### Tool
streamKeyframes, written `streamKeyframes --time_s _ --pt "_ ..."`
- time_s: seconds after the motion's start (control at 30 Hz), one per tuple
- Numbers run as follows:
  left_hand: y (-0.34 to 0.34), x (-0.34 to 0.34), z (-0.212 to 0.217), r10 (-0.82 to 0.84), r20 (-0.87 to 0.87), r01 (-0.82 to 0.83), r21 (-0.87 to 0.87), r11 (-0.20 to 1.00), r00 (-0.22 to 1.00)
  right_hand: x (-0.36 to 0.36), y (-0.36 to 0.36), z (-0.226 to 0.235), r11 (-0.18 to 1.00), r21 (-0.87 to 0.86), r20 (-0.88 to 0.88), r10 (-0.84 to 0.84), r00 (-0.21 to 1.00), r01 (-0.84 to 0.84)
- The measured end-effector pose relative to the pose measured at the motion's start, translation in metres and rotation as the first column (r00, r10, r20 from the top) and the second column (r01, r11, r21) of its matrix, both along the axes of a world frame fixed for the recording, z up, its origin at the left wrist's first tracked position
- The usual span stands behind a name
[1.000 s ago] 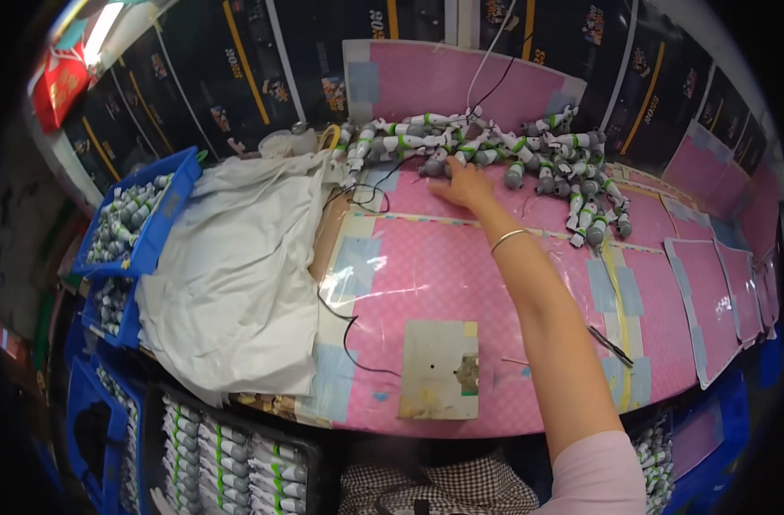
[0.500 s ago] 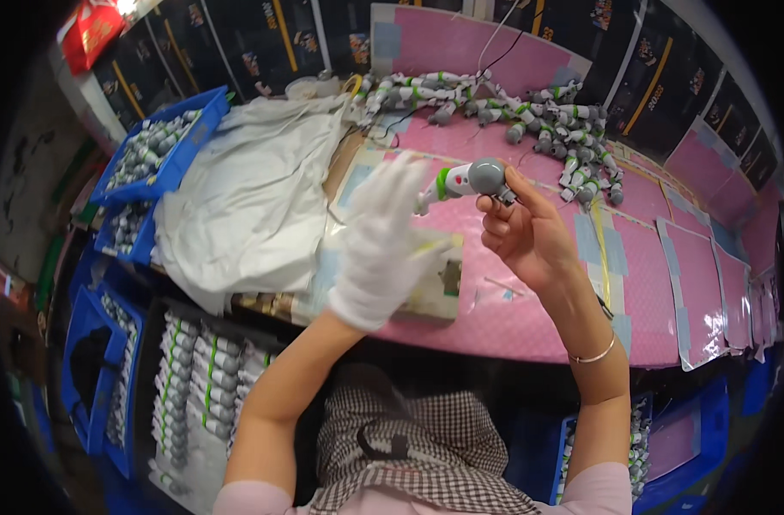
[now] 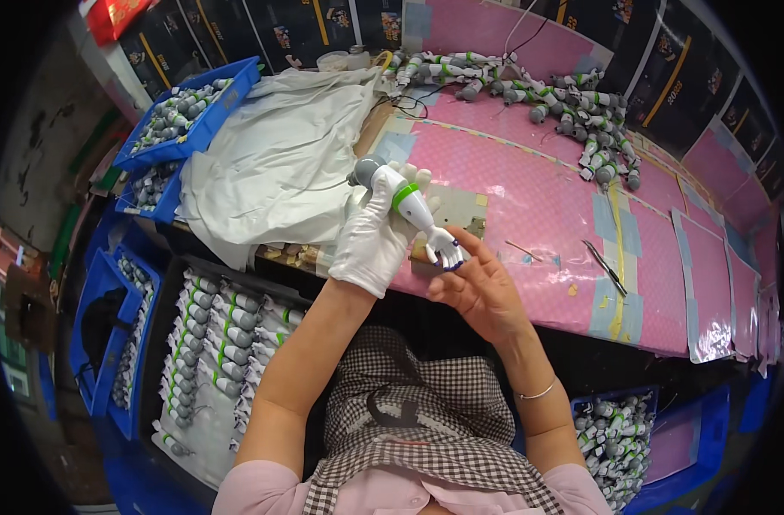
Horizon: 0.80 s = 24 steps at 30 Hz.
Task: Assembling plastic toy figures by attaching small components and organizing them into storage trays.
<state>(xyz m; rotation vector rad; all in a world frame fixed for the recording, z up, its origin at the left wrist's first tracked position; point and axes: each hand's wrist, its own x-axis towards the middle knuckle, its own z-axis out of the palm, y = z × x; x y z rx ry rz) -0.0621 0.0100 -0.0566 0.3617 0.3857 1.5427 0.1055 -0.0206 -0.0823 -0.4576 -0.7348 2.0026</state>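
Note:
A white toy arm [image 3: 413, 209] with a green band, a grey ball at the shoulder and a small hand with purple fingertips slants across the front of the table. My left hand [image 3: 376, 236], in a white glove, is closed around its upper part. The toy's little hand points toward my bare right hand [image 3: 486, 287]. My right fingers are apart and curved beside the toy fingers; one fingertip seems to touch them. Beneath the toy, a flat metal-looking plate [image 3: 460, 210] rests on the table and is partly hidden by my glove.
Toy arms are heaped [image 3: 581, 112] at the table's back. A white cloth [image 3: 272, 146] lies left, beside blue bins [image 3: 237, 99] of parts. Rows of toy arms fill a black tray [image 3: 276, 300] lower left; another bin [image 3: 645, 395] stands lower right. A dark pen-like tool [image 3: 606, 268] lies right.
The toy arm has passed from my right hand to my gloved left hand and turned, its grey ball now at upper left. My right hand has come down to its small hand.

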Motion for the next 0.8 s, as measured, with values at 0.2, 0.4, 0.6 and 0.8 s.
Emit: streamKeyframes --time_s 0.2,0.4,0.6,0.8 --pt "-0.010 0.005 0.001 -0.154 -0.252 0.182 0.090 0.979 0.955 -0.009 0.005 -0.034 0.970 0.240 -0.187 0.013 0.982 0.033" --pt "-0.018 0.009 0.006 -0.294 0.002 0.293 -0.088 0.952 0.956 0.003 0.003 -0.027 0.333 0.936 0.333 -0.723 0.605 -0.118" --pt "-0.015 0.009 -0.013 -0.417 0.119 0.429 -0.110 0.897 0.901 0.047 0.010 -0.014 0.760 0.630 0.594 -0.336 0.731 -0.162" --pt "-0.051 0.023 -0.022 -0.569 -0.168 0.535 -0.208 0.819 0.805 0.055 0.040 0.002 0.977 0.069 0.325 -0.214 0.921 0.203"
